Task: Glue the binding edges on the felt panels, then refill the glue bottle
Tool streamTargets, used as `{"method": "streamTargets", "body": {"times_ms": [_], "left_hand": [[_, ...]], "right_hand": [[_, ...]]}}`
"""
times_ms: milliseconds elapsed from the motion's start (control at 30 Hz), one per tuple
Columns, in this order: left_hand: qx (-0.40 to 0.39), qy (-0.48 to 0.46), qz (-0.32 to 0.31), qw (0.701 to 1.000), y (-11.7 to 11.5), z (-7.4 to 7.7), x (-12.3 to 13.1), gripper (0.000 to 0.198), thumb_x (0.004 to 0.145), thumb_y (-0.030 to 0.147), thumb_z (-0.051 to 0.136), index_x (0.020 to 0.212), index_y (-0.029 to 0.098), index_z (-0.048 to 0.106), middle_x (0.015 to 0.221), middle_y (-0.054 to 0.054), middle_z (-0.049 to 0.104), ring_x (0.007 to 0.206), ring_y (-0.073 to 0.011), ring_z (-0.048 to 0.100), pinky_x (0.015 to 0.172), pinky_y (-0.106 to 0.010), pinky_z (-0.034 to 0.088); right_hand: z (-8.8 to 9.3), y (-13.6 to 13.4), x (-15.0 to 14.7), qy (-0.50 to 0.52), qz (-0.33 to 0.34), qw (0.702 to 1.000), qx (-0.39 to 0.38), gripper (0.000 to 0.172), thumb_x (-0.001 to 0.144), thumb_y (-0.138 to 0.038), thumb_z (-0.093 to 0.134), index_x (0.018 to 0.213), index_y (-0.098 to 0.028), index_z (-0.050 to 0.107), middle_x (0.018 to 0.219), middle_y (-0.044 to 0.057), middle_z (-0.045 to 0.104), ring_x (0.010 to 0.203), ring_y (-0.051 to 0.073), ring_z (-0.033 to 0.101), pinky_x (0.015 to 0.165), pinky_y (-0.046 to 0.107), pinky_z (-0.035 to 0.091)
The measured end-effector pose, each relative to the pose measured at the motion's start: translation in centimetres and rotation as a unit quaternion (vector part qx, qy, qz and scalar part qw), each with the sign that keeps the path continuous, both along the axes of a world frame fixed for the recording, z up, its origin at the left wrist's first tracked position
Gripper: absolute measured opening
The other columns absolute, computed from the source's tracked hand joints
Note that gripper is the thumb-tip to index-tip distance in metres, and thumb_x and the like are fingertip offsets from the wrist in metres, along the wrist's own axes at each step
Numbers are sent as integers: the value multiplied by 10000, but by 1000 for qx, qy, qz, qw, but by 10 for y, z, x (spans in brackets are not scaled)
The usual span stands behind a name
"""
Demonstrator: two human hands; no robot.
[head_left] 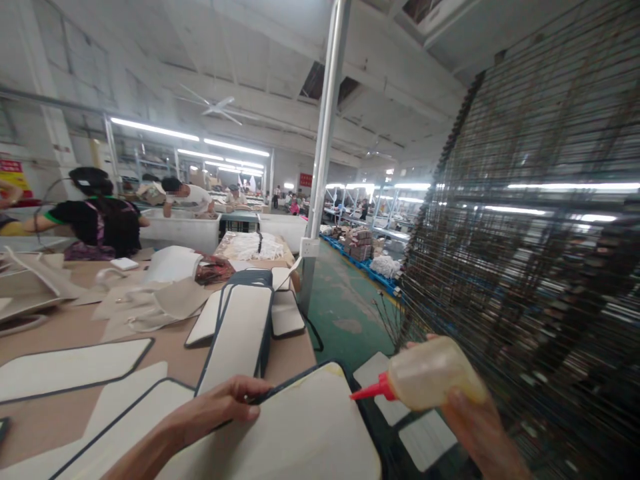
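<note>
My left hand (pixel 235 403) pinches the upper left edge of a cream panel with a dark border (pixel 295 433). Yellowish streaks run along the panel's rim. In my right hand (pixel 470 413) is a squeeze glue bottle (pixel 435 373), translucent and yellowish, with a red nozzle. It is tilted so the nozzle tip is close above the panel's right edge; whether it touches I cannot tell. Beyond my left hand lies a stack of similar dark-edged panels (pixel 243 320). Another such panel (pixel 75 367) rests flat on the table to the left.
Cream bag pieces with handles (pixel 165 300) cover the far left of the brown table (pixel 165 353). A metal post (pixel 325 133) rises at the table's right edge. A tall wire rack (pixel 525 200) stands on the right. Co-workers sit farther back; one in black (pixel 105 220) is at the left.
</note>
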State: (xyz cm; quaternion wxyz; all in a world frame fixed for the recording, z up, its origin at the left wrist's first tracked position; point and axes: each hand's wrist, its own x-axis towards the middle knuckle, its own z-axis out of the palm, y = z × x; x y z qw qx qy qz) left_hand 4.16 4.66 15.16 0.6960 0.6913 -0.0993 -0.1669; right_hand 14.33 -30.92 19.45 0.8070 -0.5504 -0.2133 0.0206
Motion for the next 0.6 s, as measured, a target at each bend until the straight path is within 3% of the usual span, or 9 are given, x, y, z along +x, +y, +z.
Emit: {"method": "streamTargets", "body": {"times_ms": [133,267,367,500,600], "left_hand": [[1,-12,-28,1000,8,5,1,427,721,226,634,1144,176,675,1015,-19,718,911,-224,633,786,-249,460],[2,-12,-58,998,11,9,0,382,736,200,613,1106,151,695,1006,-20,719,901,-213,633,803,-240,439],[-10,-1,-58,998,12,9,-1,360,742,199,609,1085,136,699,1001,-28,721,882,-209,640,793,-239,442],[-38,18,-47,998,17,2,-1,405,742,200,608,1137,136,670,1023,-48,717,898,-226,646,800,-269,460],[-48,18,-30,998,21,-4,0,416,732,194,612,1140,134,668,1031,-61,718,903,-231,650,797,-272,469]], "right_hand": [[3,-1,13,6,54,999,4,795,651,-477,765,1332,-308,390,1267,79,581,1264,273,443,1029,425,400],[-8,-14,26,9,118,993,-22,657,731,-461,695,1308,-296,428,1267,107,580,1252,287,457,1029,472,390],[-16,-21,27,26,128,991,-18,664,733,-459,684,1319,-307,411,1316,110,543,1288,299,413,1055,498,351],[-35,-34,23,58,105,993,-1,747,719,-450,696,1361,-350,328,1382,63,488,1344,271,329,1102,466,285],[-57,-53,26,37,124,988,-86,656,777,-479,609,1362,-338,349,1314,83,553,1282,287,423,1057,474,363]]}}
